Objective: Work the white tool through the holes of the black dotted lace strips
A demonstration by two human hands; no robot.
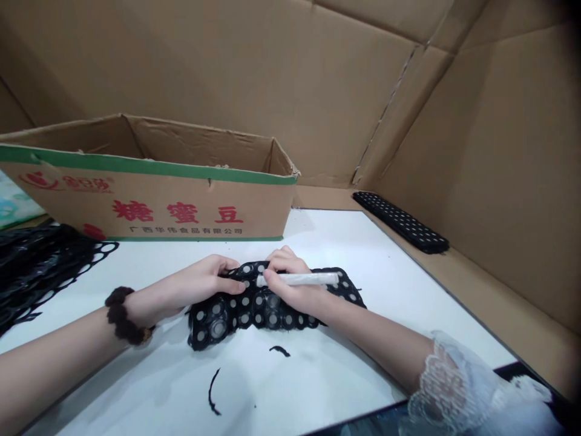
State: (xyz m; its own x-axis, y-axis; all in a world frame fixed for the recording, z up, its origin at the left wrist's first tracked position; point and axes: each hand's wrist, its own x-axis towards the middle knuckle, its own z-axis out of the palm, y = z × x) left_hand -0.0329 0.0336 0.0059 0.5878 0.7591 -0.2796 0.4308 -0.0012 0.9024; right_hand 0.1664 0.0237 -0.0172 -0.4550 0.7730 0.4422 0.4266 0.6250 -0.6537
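Pinching a black sheet point(252, 309) inside the edges of the surface point(327, 369) is the left hand point(209, 281); the right hand point(295, 295) clasps a white stick point(315, 278).

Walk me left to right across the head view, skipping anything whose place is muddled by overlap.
Pile of black strips → dark fuzzy wristband → left hand → right hand → black dotted stack by the cardboard wall.
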